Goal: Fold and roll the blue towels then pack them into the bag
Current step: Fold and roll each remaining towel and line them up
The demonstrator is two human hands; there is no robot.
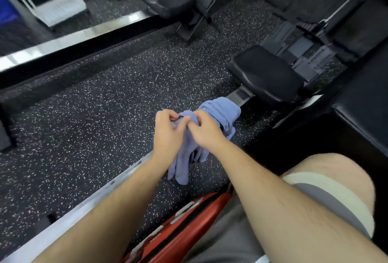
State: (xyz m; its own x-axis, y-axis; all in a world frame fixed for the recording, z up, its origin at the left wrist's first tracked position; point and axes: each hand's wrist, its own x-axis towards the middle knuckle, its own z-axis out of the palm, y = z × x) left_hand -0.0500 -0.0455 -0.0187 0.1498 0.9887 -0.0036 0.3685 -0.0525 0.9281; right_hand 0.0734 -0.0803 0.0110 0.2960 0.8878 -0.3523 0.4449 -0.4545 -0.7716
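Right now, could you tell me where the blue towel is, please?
In the head view, the towel hangs bunched at centre frame, held above the speckled floor by the left hand and right hand, just in front of a black seat pad.

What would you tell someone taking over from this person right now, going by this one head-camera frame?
Left hand: fingers pinch the top of the blue towel.
Right hand: fingers also curled on the towel's top edge, beside the left.
The towel is held in the air above the speckled floor, bunched, its lower part hanging loose; no neat fold or roll shows.
The red item by the person's lap may be the bag; that cannot be told.
Done: towel picked up.
Left: fold it, roll it, pack it. No other towels are in view.
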